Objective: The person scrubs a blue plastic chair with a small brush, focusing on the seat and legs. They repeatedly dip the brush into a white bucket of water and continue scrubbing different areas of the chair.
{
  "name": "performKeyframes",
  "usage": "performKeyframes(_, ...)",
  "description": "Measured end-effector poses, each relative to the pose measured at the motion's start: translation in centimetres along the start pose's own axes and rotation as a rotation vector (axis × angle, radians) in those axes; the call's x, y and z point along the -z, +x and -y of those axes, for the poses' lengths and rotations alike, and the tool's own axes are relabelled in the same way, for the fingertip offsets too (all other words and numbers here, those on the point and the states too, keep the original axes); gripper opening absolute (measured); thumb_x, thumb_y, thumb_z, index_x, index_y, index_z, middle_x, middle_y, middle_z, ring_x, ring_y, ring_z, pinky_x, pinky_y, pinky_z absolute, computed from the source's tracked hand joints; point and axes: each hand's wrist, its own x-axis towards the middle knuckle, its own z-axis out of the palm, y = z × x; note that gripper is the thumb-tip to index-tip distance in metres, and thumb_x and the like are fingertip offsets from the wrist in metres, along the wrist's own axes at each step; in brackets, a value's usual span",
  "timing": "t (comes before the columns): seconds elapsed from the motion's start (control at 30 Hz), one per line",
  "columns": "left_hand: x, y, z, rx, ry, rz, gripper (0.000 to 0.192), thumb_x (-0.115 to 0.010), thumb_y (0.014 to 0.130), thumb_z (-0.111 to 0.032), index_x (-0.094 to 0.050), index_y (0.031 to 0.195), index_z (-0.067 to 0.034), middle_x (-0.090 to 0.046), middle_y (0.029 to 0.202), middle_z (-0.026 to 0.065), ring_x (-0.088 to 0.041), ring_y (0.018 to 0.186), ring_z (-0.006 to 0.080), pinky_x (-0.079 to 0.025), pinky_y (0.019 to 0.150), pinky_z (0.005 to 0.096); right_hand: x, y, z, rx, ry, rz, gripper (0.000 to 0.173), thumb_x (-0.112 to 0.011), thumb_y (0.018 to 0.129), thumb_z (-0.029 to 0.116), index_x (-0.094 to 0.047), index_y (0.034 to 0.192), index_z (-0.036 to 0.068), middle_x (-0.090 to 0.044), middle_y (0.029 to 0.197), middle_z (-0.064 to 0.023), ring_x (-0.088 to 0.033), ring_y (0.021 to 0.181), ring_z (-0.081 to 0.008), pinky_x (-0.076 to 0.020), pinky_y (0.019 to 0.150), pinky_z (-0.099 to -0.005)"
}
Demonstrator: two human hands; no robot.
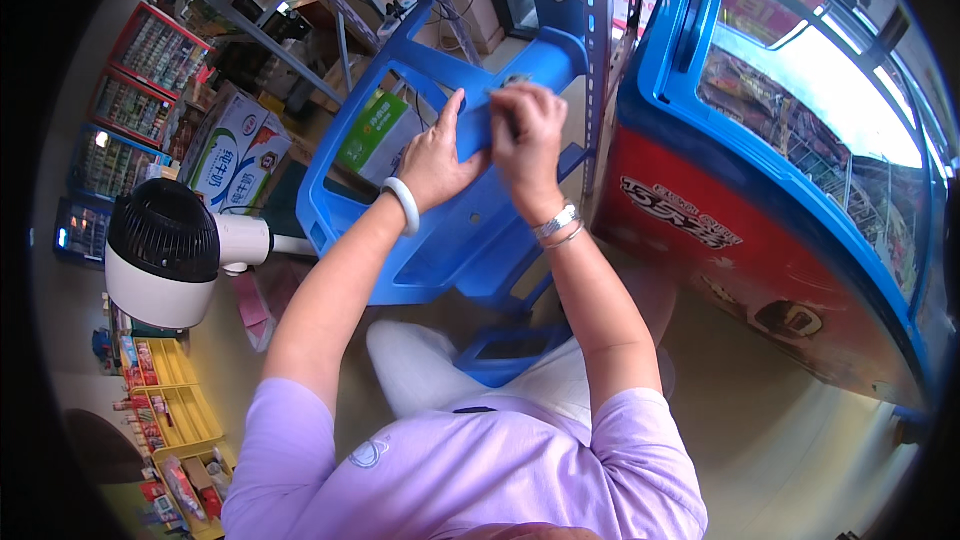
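A large blue moulded-plastic frame (480,217) with cut-out openings stands tilted in front of me, above my knees. On its face, left of the middle, rests my left hand (442,165), fingers straight and thumb spread, pressed against the plastic. Close beside it my right hand (527,124) is curled into a fist near the frame's upper edge. A small grey-green piece, perhaps a cloth or pad (516,79), pokes out from its fingers; motion blur hides what exactly it is. More blue plastic parts (499,352) show lower down between my legs.
To the right stands a red and blue chest freezer (720,202) with a glass top. A white and black fan-like appliance (161,255) juts in at left. Behind are milk cartons (236,154), a green box (379,127), metal rack posts (596,52) and a power strip (397,19).
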Motion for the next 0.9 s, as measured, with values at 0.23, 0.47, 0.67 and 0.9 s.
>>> performKeyframes(0.23, 0.6, -0.1, -0.1, 0.08, -0.048, 0.076, 0.103, -0.08, 0.086, -0.044, -0.024, 0.164, -0.006, -0.064, 0.134, 0.0337, -0.066, 0.118, 0.0513, -0.054, 0.102, 0.0528, 0.5, 2.2, -1.1, 0.253, -0.274, 0.34, 0.013, -0.075, 0.086, 0.002, -0.076, 0.096, 0.009, -0.071, 0.101, -0.0072, -0.059, 0.102, -0.031, -0.047, 0.088, -0.0441)
performKeyframes(0.47, 0.2, -0.8, -0.4, 0.083, -0.043, 0.056, 0.093, -0.08, 0.087, -0.048, -0.037, 0.158, -0.007, -0.061, 0.143, 0.0302, -0.063, 0.127, 0.0479, -0.051, 0.109, 0.0505, 0.8, 10.0, -4.4, 0.342, -0.808, 0.418, 0.013, -0.067, 0.078, 0.004, -0.072, 0.089, 0.008, -0.066, 0.096, -0.0118, -0.059, 0.103, -0.0317, -0.0462, 0.089, -0.043)
performKeyframes(0.67, 0.7, -1.6, -0.5, 0.042, -0.105, 0.083, 0.086, -0.081, 0.085, -0.046, -0.045, 0.152, -0.007, -0.064, 0.14, 0.0225, -0.064, 0.125, 0.0426, -0.053, 0.106, 0.0502, 0.8, 3.3, 0.7, 0.317, -0.56, 0.645, 0.017, -0.068, 0.076, 0.005, -0.069, 0.093, 0.004, -0.065, 0.1, -0.0143, -0.057, 0.104, -0.0351, -0.0476, 0.091, -0.0439)
performKeyframes(0.9, 0.8, -2.3, -1.2, 0.015, -0.067, 0.017, 0.083, -0.08, 0.087, -0.047, -0.047, 0.152, -0.006, -0.062, 0.145, 0.0208, -0.065, 0.126, 0.0409, -0.054, 0.105, 0.0488, 2.3, 5.4, -1.5, 0.448, -0.496, 0.654, 0.013, -0.064, 0.08, 0.003, -0.07, 0.091, 0.006, -0.065, 0.094, -0.013, -0.058, 0.099, -0.0345, -0.0478, 0.089, -0.0446)
